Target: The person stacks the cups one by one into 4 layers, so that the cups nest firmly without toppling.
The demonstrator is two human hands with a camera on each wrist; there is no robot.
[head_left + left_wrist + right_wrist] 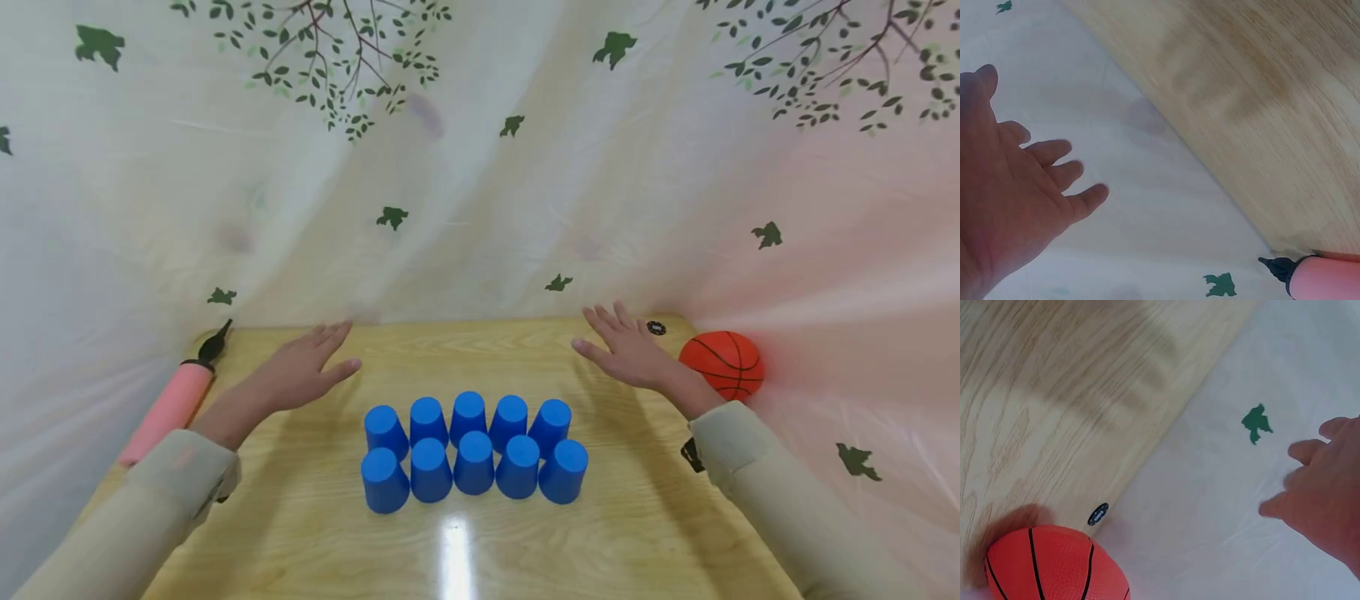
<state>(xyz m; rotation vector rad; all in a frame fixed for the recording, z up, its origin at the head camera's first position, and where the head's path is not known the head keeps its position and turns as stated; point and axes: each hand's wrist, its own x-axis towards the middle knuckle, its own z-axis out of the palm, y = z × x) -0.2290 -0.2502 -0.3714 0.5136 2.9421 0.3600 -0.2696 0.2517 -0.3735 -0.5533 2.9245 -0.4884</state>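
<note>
Worktop (pixel 300 508): pale wood grain, with a streak of glare near the middle; to be allowed for when judging depth.
Front row of blue cups (pixel 474 463): five in number, standing mouth down in a shallow curve at the middle of the worktop; contact between neighbours, cannot tell. Judged light and easily tipped; best gripped low and gently from an outer end, then raised straight up.
Back row of blue cups (pixel 469 417): five more, likewise inverted, just behind and partly masked. Better handled from the far side or after clearing the front, to avoid knocking.
Pump (pixel 168 412): pink with black nozzle, lying along the left edge; to be kept clear of the sleeve.
Left hand (pixel 303 371): raised over the worktop, left of and beyond both rows; spread wide, thumb apart, holding nothing. Best brought in low and slowly.
Ball (pixel 723 365): orange-red, at the right edge; judged liable to roll if brushed.
Right hand (pixel 626 350): raised likewise on the opposite side; fingers extended, thumb apart, holding nothing. Best moved inward, away from the ball.
Disc (pixel 656 327): small, black, flat by the far edge; no obstruction noted.
Sheet (pixel 465 267): pale, leaf-printed, hanging behind; not to be snagged.
</note>
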